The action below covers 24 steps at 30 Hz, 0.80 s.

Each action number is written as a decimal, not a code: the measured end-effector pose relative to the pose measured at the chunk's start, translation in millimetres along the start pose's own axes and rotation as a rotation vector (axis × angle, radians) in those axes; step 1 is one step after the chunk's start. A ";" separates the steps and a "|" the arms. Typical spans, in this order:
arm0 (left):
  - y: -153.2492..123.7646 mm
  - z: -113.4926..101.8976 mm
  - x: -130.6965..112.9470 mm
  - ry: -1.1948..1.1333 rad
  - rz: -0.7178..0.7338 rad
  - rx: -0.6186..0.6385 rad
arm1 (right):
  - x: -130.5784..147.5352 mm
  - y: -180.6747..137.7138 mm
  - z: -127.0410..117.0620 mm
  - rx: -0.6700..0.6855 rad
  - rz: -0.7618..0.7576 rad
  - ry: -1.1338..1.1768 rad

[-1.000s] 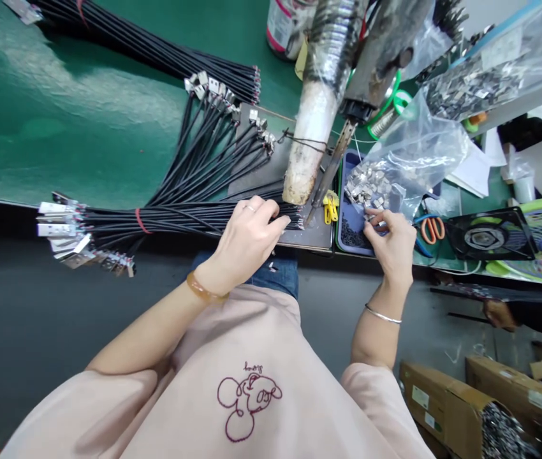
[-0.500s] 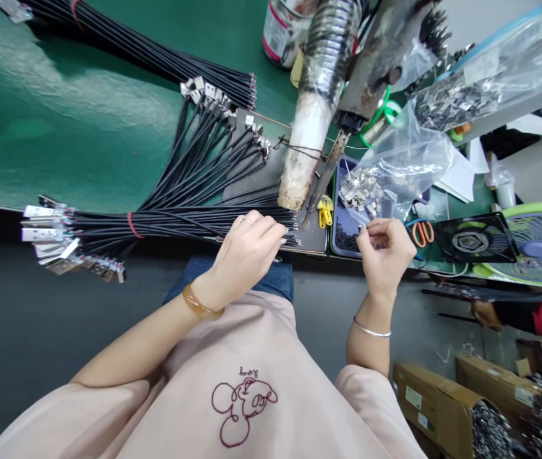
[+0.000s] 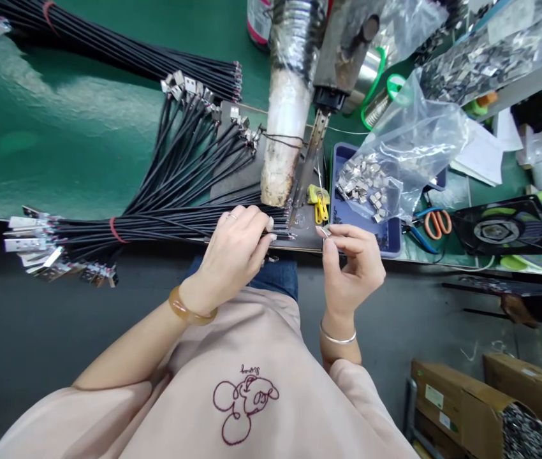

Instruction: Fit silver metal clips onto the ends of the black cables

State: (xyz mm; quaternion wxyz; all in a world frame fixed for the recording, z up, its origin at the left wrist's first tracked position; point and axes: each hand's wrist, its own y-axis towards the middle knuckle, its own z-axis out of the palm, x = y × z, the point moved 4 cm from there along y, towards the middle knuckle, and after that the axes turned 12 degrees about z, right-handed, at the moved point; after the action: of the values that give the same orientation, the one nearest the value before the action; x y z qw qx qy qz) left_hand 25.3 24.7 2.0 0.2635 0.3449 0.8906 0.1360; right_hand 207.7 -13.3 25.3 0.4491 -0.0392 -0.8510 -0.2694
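My left hand (image 3: 237, 245) is closed over the stripped end of a black cable, beside a bundle of black cables (image 3: 170, 224) tied with a red band. Silver USB plugs (image 3: 29, 239) cap the bundle's far left end. Between thumb and fingertips, my right hand (image 3: 350, 261) pinches a small metal connector (image 3: 324, 231), a short way right of the cable ends. Above the cable tips, a soldering iron (image 3: 309, 159) points down beside a white-wrapped hose (image 3: 280, 140). A yellow clip-like piece (image 3: 319, 205) lies between the iron and a purple tray (image 3: 395, 245).
Loose metal connectors (image 3: 364, 185) spill from a plastic bag in the tray. Orange-handled pliers (image 3: 437, 223) and a black fan (image 3: 503, 233) sit to the right. Solder spools (image 3: 380, 105) stand behind. Another cable bundle (image 3: 132, 48) lies at the back left. Cardboard boxes (image 3: 462, 401) stand on the floor.
My right hand has moved left from the tray toward the cable ends, with the metal connector in its fingertips. My left hand stays at the cables; the view has shifted slightly.
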 end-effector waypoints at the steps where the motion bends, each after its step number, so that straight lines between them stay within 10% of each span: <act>1: -0.1 -0.3 0.6 -0.017 -0.006 -0.004 | -1.3 -0.6 -0.2 0.012 0.025 0.006; 16: -1.0 -13.7 -12.5 0.019 0.138 -0.235 | -8.1 -7.2 -5.9 0.002 0.113 0.111; 24: -3.9 -15.4 -16.2 -0.396 0.046 -0.216 | -9.2 -10.6 12.3 0.318 0.276 0.210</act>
State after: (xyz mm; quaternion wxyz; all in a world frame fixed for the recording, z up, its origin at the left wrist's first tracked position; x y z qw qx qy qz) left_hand 24.7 9.9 19.1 0.4657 0.3547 0.7935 0.1662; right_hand 200.7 -14.6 8.0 0.5681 -0.0558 -0.8180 -0.0704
